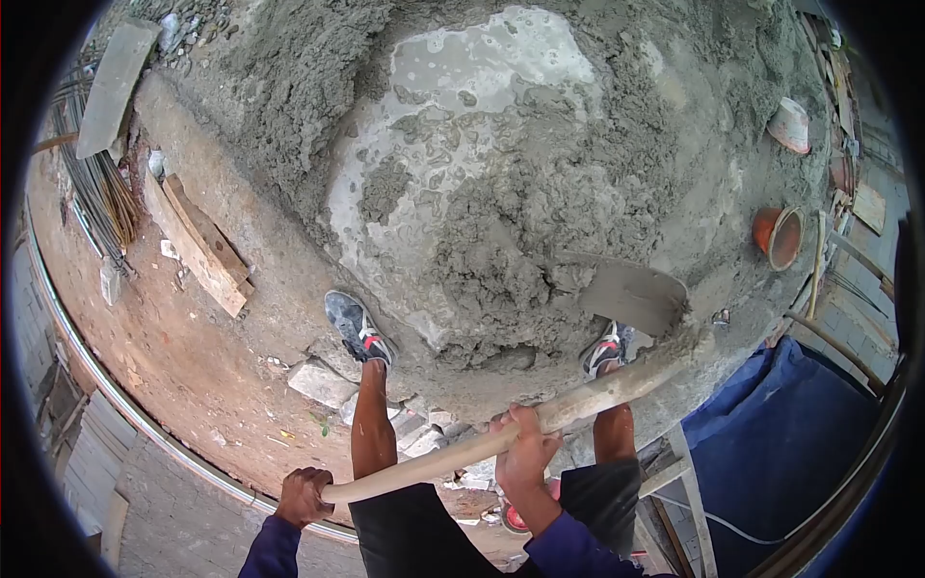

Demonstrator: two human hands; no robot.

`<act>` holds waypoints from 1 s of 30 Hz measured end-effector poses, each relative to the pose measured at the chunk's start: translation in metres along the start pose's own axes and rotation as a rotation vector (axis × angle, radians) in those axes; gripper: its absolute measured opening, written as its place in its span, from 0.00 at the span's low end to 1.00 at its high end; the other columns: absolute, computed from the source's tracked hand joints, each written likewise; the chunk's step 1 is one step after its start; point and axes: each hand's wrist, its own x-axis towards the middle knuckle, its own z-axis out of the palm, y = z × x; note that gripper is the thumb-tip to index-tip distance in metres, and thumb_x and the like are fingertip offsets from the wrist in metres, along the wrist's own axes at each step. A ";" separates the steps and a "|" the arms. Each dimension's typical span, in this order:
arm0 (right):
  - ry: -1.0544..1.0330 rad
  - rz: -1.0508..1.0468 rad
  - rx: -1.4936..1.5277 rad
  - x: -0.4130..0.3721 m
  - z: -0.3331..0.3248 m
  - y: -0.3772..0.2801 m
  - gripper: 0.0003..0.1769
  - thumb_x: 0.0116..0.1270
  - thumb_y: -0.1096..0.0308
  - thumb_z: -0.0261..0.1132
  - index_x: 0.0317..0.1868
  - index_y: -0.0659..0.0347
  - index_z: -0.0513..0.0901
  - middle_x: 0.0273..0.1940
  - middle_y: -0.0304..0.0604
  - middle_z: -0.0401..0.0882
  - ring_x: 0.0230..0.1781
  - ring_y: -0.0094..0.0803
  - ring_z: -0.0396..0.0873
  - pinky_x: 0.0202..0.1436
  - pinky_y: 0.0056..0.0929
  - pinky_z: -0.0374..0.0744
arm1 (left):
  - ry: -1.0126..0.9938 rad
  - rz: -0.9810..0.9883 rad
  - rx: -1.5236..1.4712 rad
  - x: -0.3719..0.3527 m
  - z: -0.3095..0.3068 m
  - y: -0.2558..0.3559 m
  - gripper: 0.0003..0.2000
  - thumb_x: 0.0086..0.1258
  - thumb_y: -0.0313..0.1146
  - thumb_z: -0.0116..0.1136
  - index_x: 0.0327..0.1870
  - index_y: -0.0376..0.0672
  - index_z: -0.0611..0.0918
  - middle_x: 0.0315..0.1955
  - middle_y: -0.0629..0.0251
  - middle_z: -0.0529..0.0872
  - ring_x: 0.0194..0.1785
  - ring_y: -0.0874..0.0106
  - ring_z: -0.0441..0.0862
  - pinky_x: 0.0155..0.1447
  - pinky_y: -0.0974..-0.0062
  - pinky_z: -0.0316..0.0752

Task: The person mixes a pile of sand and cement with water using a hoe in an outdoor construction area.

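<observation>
My left hand (303,496) and my right hand (525,448) are both closed around the pale wooden handle (434,465) of a hoe. The left one grips its end at the lower left; the right one holds it near the middle. The hoe's grey, mortar-coated blade (633,295) rests at the right edge of a heap of wet mortar (501,260), just above my right shoe (605,348). Pale, watery cement (491,58) lies in the middle of the mix, ringed by thicker grey mortar.
My left shoe (355,326) stands at the mix's lower edge. An orange bucket (778,238) and a whitish bucket (790,126) lie at the right. Wooden planks (198,246) and metal rods (101,197) are at the left, a blue tarp (780,424) at the lower right.
</observation>
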 end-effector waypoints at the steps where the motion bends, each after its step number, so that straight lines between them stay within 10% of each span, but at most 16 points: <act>1: 0.008 -0.009 -0.020 -0.017 -0.008 -0.009 0.07 0.64 0.75 0.66 0.35 0.60 0.75 0.27 0.41 0.74 0.22 0.33 0.73 0.30 0.42 0.78 | 0.066 -0.019 -0.050 -0.022 0.007 0.010 0.09 0.45 0.35 0.68 0.26 0.47 0.80 0.21 0.61 0.83 0.28 0.54 0.83 0.34 0.55 0.79; 5: -0.037 0.227 -0.030 -0.004 -0.014 -0.032 0.07 0.64 0.76 0.65 0.34 0.60 0.73 0.26 0.42 0.71 0.20 0.34 0.71 0.28 0.42 0.76 | 0.097 -0.142 -0.066 -0.071 -0.005 0.090 0.14 0.51 0.37 0.73 0.18 0.44 0.76 0.13 0.54 0.80 0.18 0.51 0.82 0.26 0.55 0.79; 7: -0.067 0.323 -0.057 0.082 -0.001 -0.008 0.07 0.61 0.76 0.64 0.33 0.60 0.73 0.25 0.43 0.70 0.18 0.35 0.70 0.26 0.42 0.74 | 0.167 -0.228 -0.092 -0.035 0.001 0.144 0.15 0.62 0.42 0.71 0.41 0.40 0.85 0.25 0.48 0.87 0.30 0.45 0.87 0.34 0.50 0.81; 9: -0.057 0.437 -0.158 0.177 0.025 0.002 0.07 0.56 0.79 0.64 0.29 0.64 0.72 0.22 0.43 0.69 0.15 0.35 0.68 0.21 0.43 0.71 | 0.047 -0.461 0.050 0.029 0.032 0.183 0.13 0.55 0.39 0.71 0.21 0.44 0.79 0.19 0.51 0.86 0.25 0.49 0.87 0.30 0.52 0.83; 17: -0.191 -0.147 -0.539 0.268 0.060 -0.146 0.13 0.58 0.78 0.65 0.42 0.72 0.74 0.22 0.43 0.72 0.14 0.31 0.71 0.16 0.36 0.72 | 0.239 -0.345 -0.525 0.181 0.181 0.295 0.15 0.66 0.42 0.72 0.35 0.34 0.88 0.26 0.45 0.88 0.32 0.49 0.90 0.38 0.58 0.83; 22: -0.158 -0.477 -0.504 0.316 0.068 -0.287 0.10 0.58 0.78 0.64 0.39 0.73 0.74 0.24 0.43 0.74 0.16 0.30 0.72 0.18 0.33 0.73 | 0.133 -0.148 -0.629 0.291 0.151 0.333 0.18 0.65 0.47 0.74 0.42 0.39 0.88 0.29 0.50 0.90 0.35 0.54 0.91 0.41 0.60 0.83; 30: -0.118 0.215 -0.487 0.344 -0.075 -0.030 0.02 0.64 0.76 0.62 0.35 0.66 0.80 0.25 0.43 0.73 0.19 0.33 0.73 0.23 0.38 0.78 | -0.103 -0.403 -0.284 0.131 0.133 0.293 0.22 0.62 0.54 0.73 0.40 0.41 0.87 0.27 0.49 0.90 0.34 0.50 0.90 0.40 0.52 0.84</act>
